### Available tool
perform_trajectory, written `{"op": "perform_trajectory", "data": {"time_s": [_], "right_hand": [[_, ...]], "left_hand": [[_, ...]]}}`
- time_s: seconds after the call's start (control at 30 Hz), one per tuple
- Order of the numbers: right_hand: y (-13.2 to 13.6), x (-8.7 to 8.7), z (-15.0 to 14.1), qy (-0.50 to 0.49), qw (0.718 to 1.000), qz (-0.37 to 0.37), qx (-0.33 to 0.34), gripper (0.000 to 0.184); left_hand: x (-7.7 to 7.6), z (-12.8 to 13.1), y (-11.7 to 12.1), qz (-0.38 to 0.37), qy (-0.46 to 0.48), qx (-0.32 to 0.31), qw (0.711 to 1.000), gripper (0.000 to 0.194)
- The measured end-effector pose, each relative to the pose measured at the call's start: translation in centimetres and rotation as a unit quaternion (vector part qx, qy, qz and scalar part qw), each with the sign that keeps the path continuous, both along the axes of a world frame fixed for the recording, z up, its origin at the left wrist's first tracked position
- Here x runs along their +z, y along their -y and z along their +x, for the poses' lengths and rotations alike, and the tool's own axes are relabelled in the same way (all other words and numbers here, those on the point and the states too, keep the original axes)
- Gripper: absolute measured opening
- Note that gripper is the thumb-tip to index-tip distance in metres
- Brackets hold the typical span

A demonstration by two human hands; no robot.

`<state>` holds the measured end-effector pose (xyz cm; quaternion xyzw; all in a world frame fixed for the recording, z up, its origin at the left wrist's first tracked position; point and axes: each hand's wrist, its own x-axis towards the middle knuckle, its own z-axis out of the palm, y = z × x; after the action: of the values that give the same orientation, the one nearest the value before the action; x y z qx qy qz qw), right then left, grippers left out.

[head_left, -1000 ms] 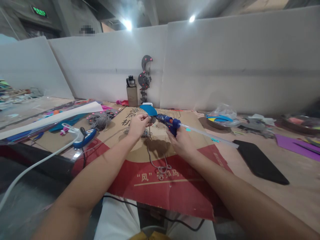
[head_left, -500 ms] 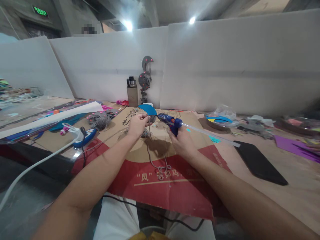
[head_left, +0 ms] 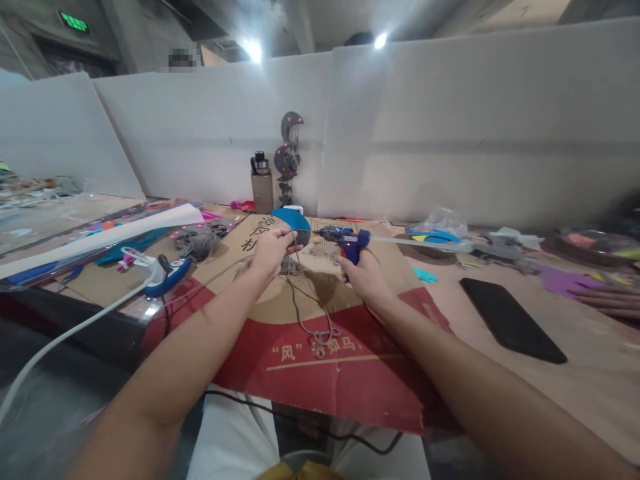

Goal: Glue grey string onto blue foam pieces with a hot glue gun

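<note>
My left hand [head_left: 270, 252] pinches a rounded piece [head_left: 296, 219], blue on its upper part and grey, apparently yarn-covered, below. Grey yarn [head_left: 296, 303] trails from it and lies in loose loops on the cardboard [head_left: 340, 393]. My right hand [head_left: 369, 277] is wrapped around the handle of a blue glue gun [head_left: 355, 245]. A long translucent glue stick [head_left: 420, 244] sticks out of the gun's back end. The nozzle points left at the piece, with a small gap between them.
A black phone-like slab [head_left: 513, 320] lies at right. Behind it, another person's hand [head_left: 613, 298] rests by a purple sheet [head_left: 557, 280]. At left are a blue-and-white power strip [head_left: 169, 277] and grey yarn [head_left: 200, 241]. A bottle [head_left: 262, 187] stands near the white partition [head_left: 425, 127].
The glue gun has drawn back right from the piece and levelled out, its glue stick swinging up off the black slab. Another person's hand has come in at right.
</note>
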<state>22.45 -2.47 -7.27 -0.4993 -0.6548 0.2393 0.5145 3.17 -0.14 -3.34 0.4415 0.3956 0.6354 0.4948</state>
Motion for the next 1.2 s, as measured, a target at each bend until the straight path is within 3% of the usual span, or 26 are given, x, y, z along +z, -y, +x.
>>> {"op": "perform_trajectory", "data": {"time_s": [0.13,0.23,0.33,0.4,0.47,0.5,0.63,0.7,0.77,0.87,0.93,0.97,1.1,1.2], "right_hand": [[-0.3,0.6,0.4,-0.132,0.962,-0.234,0.046,0.009],[-0.6,1.3,1.2,-0.075,0.943,-0.317,0.071,0.012],[-0.8,2.3,2.6,0.118,0.956,-0.269,-0.007,0.02],[-0.6,3.0,3.3,0.271,0.937,-0.203,-0.09,0.025],[0.0,3.7,3.4,0.337,0.921,-0.147,-0.127,0.028],[0.3,3.9,3.1,0.326,0.93,-0.118,-0.12,0.028],[1.4,3.6,-0.1,0.122,0.992,0.023,-0.013,0.02],[1.7,3.0,-2.2,-0.007,0.999,0.019,0.042,0.032],[2.0,2.5,-3.8,-0.154,0.981,-0.041,0.108,0.042],[2.3,2.6,-4.7,-0.329,0.91,-0.144,0.206,0.045],[2.6,3.1,-4.3,-0.366,0.877,-0.189,0.247,0.042],[2.7,3.4,-4.0,-0.366,0.874,-0.201,0.248,0.038],[2.5,3.6,-2.7,-0.305,0.917,-0.191,0.171,0.024],[1.8,2.9,-2.1,-0.252,0.947,-0.16,0.118,0.02]], "left_hand": [[-0.2,0.0,-0.4,0.015,-0.016,0.024,0.999,0.022],[-0.6,0.0,-0.8,0.057,-0.064,0.037,0.996,0.02],[-0.8,0.2,-0.8,0.083,-0.103,0.042,0.99,0.02],[-0.8,0.4,-0.7,0.089,-0.118,0.044,0.988,0.021],[-0.7,0.6,-0.5,0.094,-0.136,0.041,0.985,0.02],[-0.7,0.7,-0.3,0.1,-0.15,0.043,0.983,0.019],[-0.4,0.9,0.5,0.159,-0.262,0.091,0.948,0.014],[0.0,1.0,1.3,0.202,-0.342,0.118,0.91,0.014],[0.4,1.1,2.1,0.242,-0.409,0.132,0.87,0.015],[0.8,1.4,2.9,0.268,-0.444,0.121,0.847,0.016],[0.8,1.5,2.8,0.253,-0.435,0.104,0.858,0.015],[0.6,1.6,2.6,0.235,-0.42,0.094,0.871,0.015],[-0.1,1.8,1.6,0.127,-0.284,0.015,0.95,0.013],[-0.3,1.9,1.3,0.073,-0.181,-0.028,0.98,0.014]]}}
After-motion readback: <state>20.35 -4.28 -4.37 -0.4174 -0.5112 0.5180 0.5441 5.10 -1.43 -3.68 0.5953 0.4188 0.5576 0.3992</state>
